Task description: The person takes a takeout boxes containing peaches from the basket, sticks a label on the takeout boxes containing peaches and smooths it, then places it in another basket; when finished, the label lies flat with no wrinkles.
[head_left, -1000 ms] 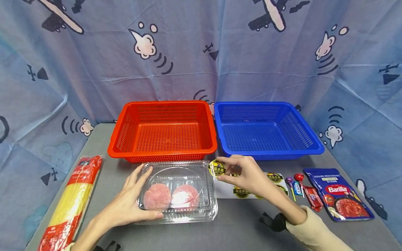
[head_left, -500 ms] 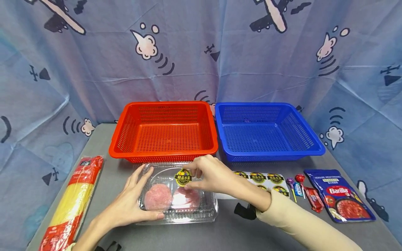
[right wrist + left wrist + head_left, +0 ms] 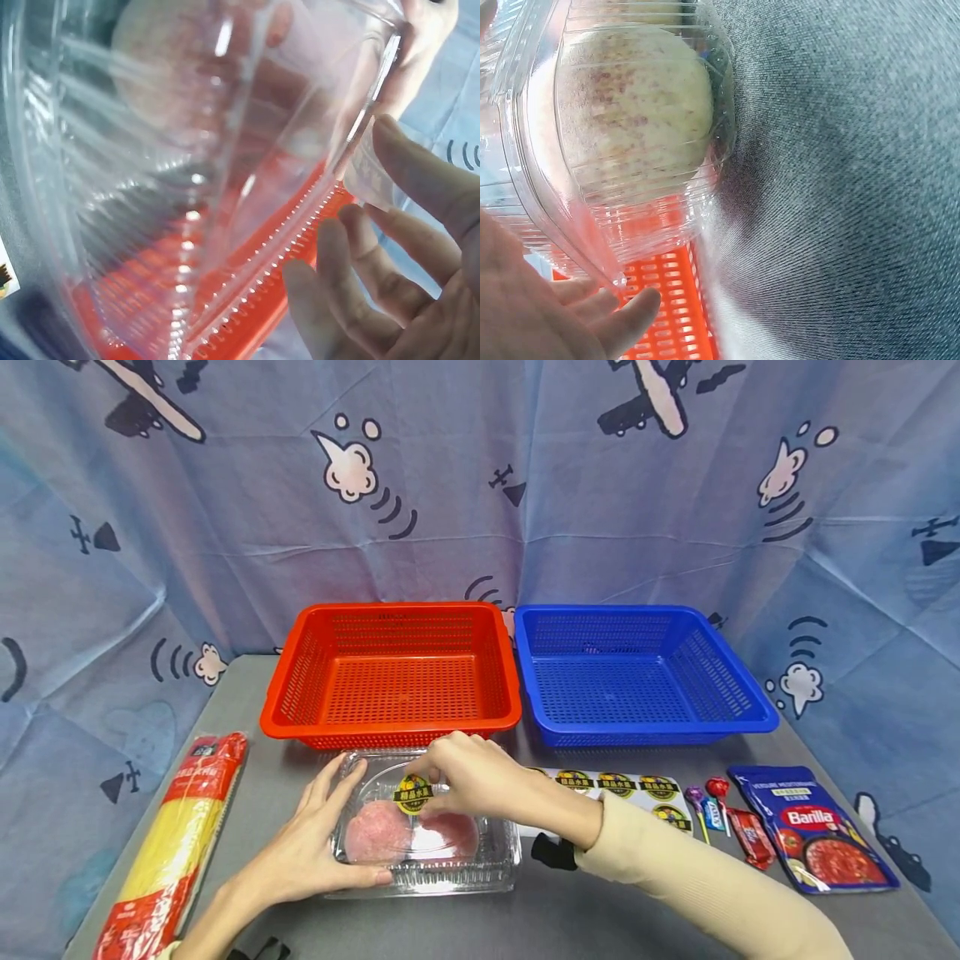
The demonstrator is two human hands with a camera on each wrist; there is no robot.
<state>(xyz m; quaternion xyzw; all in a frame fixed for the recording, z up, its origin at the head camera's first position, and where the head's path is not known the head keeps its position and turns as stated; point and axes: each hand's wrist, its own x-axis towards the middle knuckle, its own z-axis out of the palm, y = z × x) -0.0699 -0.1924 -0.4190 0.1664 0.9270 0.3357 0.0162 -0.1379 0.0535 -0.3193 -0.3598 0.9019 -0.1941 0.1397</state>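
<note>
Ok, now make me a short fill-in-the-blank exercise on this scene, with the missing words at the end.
1. The clear container holds ____ round fruits.
2. The round sticker is pinched by the person's ____ hand.
3. In the head view, the red basket stands to the ____ of the blue basket.
4. The large white lettering on the blue pouch reads ____.

Missing words: two; right; left; Barilla.

I see a red basket (image 3: pixel 390 727) and blue basket (image 3: pixel 652 727) toward the worktop's (image 3: pixel 450 935) far edge, packet (image 3: pixel 176 827) along its left, pouch (image 3: pixel 813 827) near its right.
</note>
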